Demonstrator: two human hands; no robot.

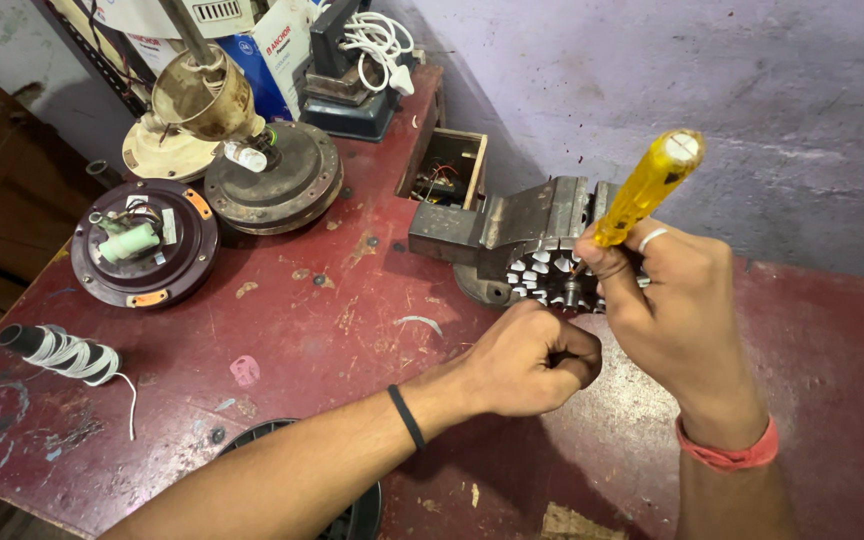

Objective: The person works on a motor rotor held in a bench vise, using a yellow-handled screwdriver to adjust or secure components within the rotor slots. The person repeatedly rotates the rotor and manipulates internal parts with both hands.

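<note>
A toothed metal fan stator [550, 278] is clamped in a grey bench vise [512, 225] on the red worktable [332, 320]. My right hand [670, 300] grips a screwdriver with a yellow see-through handle [647, 188], its tip down at the stator's teeth. My left hand [527, 358] is closed into a fist just in front of the stator; whether it pinches a wire or anything else is hidden by the fingers. A black band sits on my left wrist, a red one on my right.
Two dismantled ceiling fan motor housings [147, 243] [274, 178] lie at the left back. A spool of white cord [64, 352] lies at the left edge. A small wooden box [447, 165], a cardboard box and a device with white cable [357, 70] stand behind. A dark round part [352, 515] sits under my left forearm.
</note>
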